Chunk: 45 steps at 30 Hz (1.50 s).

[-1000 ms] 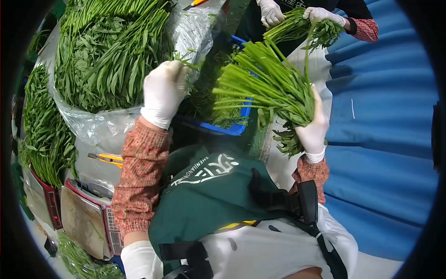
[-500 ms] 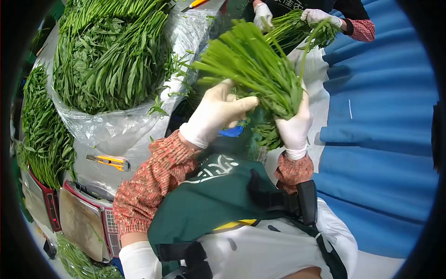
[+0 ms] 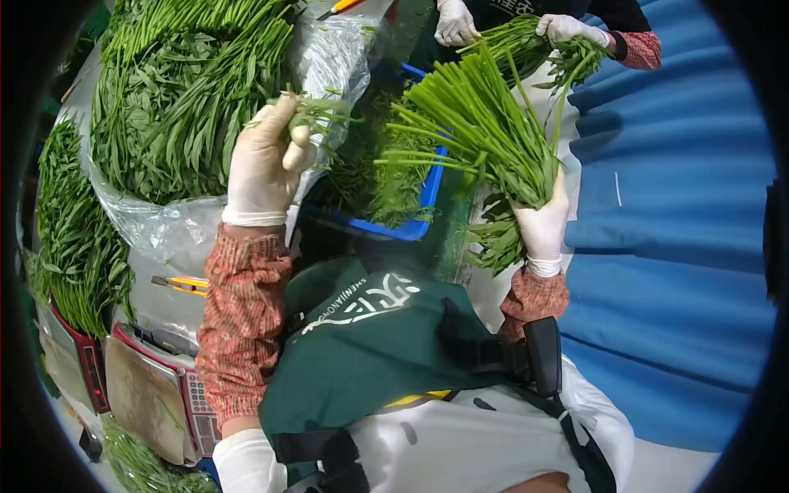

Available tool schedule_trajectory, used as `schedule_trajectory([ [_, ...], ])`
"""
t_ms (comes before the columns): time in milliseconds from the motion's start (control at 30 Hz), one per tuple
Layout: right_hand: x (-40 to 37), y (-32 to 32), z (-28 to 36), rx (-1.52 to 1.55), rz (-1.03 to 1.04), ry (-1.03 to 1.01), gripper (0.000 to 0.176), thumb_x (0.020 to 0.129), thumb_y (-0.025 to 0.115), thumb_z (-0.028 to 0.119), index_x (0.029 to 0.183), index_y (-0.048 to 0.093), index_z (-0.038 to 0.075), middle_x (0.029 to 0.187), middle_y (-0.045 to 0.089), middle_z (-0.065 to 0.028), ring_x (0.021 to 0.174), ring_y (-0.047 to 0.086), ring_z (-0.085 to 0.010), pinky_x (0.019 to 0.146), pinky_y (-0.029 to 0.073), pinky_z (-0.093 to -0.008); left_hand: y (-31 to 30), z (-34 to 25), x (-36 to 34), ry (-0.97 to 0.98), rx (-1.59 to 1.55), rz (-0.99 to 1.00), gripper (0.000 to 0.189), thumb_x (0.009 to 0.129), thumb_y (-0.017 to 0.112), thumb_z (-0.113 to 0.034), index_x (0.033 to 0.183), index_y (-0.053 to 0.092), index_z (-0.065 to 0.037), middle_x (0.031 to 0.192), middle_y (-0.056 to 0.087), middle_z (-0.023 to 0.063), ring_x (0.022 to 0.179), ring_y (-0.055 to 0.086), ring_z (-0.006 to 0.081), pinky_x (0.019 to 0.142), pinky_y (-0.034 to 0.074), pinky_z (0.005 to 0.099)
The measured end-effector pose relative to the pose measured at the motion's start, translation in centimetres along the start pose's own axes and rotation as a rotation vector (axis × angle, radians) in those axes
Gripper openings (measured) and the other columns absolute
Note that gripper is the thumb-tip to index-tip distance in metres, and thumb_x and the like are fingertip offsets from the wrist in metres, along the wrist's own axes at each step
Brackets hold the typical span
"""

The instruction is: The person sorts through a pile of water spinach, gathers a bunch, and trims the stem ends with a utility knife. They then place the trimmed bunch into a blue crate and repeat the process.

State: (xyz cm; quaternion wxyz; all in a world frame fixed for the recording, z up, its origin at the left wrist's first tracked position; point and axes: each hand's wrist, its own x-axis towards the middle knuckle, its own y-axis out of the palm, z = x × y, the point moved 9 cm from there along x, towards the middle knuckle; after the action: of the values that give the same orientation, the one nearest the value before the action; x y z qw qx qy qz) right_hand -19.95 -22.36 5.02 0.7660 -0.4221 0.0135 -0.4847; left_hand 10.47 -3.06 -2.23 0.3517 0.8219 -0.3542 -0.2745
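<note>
The bunch of long-stemmed leafy greens [image 3: 493, 123] is up in front of the apron [image 3: 370, 329], its stem ends fanned toward a blue crate [image 3: 403, 231] of trimmings. The gloved right hand [image 3: 542, 222] is closed around its leafy end. The gloved left hand [image 3: 267, 160] has part-curled fingers with blurred leaf scraps [image 3: 320, 111] at their tips; whether it grips them I cannot tell. The work table [image 3: 156, 263] bears a heaped pile of greens [image 3: 185, 115] on clear plastic sheeting [image 3: 329, 57], a yellow utility knife [image 3: 187, 284] and a red-edged scale [image 3: 146, 394]. Blue sheeting [image 3: 682, 230] spreads along the right side; a co-worker [image 3: 629, 29] handles another bunch.
</note>
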Motion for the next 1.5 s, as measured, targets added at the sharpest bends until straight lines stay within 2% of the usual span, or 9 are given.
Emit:
schedule_trajectory([
  [200, 0.1, 0.2, 0.1, 0.172, 0.016, 0.059, 0.052, 0.076, 0.075, -0.002, 0.124, 0.054, -0.003, 0.114, 0.067, -0.0111, 0.102, 0.063, -0.0165, 0.094, 0.049, -0.0303, -0.7, 4.3, -0.4, -0.123, 0.324, -0.076, 0.018, 0.098, 0.057, -0.018, 0.098, 0.062, -0.001, 0.067, 0.057, -0.0003, 0.050, 0.045, 0.0059, 0.044, 0.033, 0.0194],
  [333, -0.2, 1.7, 0.4, 0.290, 0.034, 0.109, 0.057, 0.075, 0.076, 0.001, 0.127, 0.052, -0.003, 0.114, 0.067, -0.0118, 0.103, 0.063, -0.0168, 0.094, 0.049, -0.0306, 3.8, 11.2, -2.5, -0.388, 0.244, 0.261, 0.038, 0.094, 0.068, -0.025, 0.117, 0.056, 0.002, 0.086, 0.059, 0.0030, 0.069, 0.055, 0.0069, 0.052, 0.042, 0.0210],
  [600, -0.6, 3.5, 2.9, 0.205, 0.063, 0.020, 0.061, 0.076, 0.076, 0.004, 0.132, 0.052, -0.001, 0.114, 0.069, -0.0128, 0.103, 0.065, -0.0161, 0.092, 0.050, -0.0302, 6.9, 12.0, -3.7, -0.509, 0.487, 0.353, 0.025, 0.098, 0.057, -0.023, 0.086, 0.062, -0.002, 0.066, 0.058, 0.0027, 0.046, 0.045, 0.0081, 0.045, 0.033, 0.0215],
  [667, -0.6, 2.6, 0.7, 0.234, 0.080, 0.064, 0.057, 0.077, 0.075, 0.003, 0.130, 0.053, -0.001, 0.112, 0.069, -0.0110, 0.101, 0.064, -0.0157, 0.092, 0.050, -0.0298, 6.5, 8.3, -1.8, -0.234, 0.367, 0.392, 0.030, 0.099, 0.052, -0.022, 0.072, 0.052, -0.008, 0.060, 0.050, 0.0001, 0.042, 0.038, 0.0076, 0.042, 0.029, 0.0219],
  [800, -1.2, 1.9, -2.6, 0.429, 0.136, 0.278, 0.046, 0.078, 0.073, 0.000, 0.121, 0.059, -0.003, 0.108, 0.068, -0.0063, 0.097, 0.063, -0.0137, 0.089, 0.049, -0.0283, 1.9, 1.3, 0.6, -0.074, -0.104, 0.096, 0.022, 0.101, 0.055, -0.024, 0.088, 0.062, -0.008, 0.066, 0.056, 0.0004, 0.047, 0.037, 0.0078, 0.049, 0.031, 0.0211],
  [1033, -3.2, 4.2, -2.0, 0.801, 0.298, 0.599, 0.041, 0.078, 0.074, 0.002, 0.118, 0.062, -0.001, 0.100, 0.066, -0.0014, 0.087, 0.060, -0.0111, 0.083, 0.049, -0.0264, 0.1, 5.5, 1.0, -0.132, 0.342, 0.019, 0.024, 0.099, 0.054, -0.019, 0.104, 0.064, 0.002, 0.067, 0.058, 0.0013, 0.053, 0.051, 0.0095, 0.048, 0.038, 0.0213],
  [1200, -3.8, 5.8, -0.9, 0.759, 0.383, 0.546, 0.044, 0.079, 0.070, 0.001, 0.122, 0.059, -0.002, 0.106, 0.066, -0.0033, 0.095, 0.061, -0.0129, 0.085, 0.050, -0.0290, 5.0, 10.1, -1.9, -0.330, 0.272, 0.357, 0.083, 0.090, 0.069, -0.016, 0.152, 0.018, 0.003, 0.076, 0.063, 0.0061, 0.053, 0.053, 0.0089, 0.049, 0.041, 0.0214],
  [1367, -4.0, 6.8, 0.4, 0.704, 0.473, 0.441, 0.050, 0.078, 0.071, 0.003, 0.125, 0.058, -0.003, 0.114, 0.066, -0.0050, 0.103, 0.060, -0.0135, 0.093, 0.047, -0.0294, 7.2, 10.7, -3.0, -0.423, 0.523, 0.428, 0.033, 0.094, 0.067, -0.021, 0.117, 0.058, 0.001, 0.078, 0.060, 0.0020, 0.055, 0.054, 0.0087, 0.050, 0.043, 0.0192],
  [1500, -5.1, 6.9, -0.8, 0.773, 0.543, 0.550, 0.056, 0.077, 0.074, 0.003, 0.129, 0.056, -0.002, 0.116, 0.066, -0.0055, 0.103, 0.060, -0.0137, 0.094, 0.047, -0.0294, 6.2, 11.3, -3.3, -0.446, 0.492, 0.430, 0.023, 0.098, 0.061, -0.022, 0.104, 0.060, -0.001, 0.067, 0.057, 0.0025, 0.048, 0.050, 0.0082, 0.043, 0.036, 0.0209],
])
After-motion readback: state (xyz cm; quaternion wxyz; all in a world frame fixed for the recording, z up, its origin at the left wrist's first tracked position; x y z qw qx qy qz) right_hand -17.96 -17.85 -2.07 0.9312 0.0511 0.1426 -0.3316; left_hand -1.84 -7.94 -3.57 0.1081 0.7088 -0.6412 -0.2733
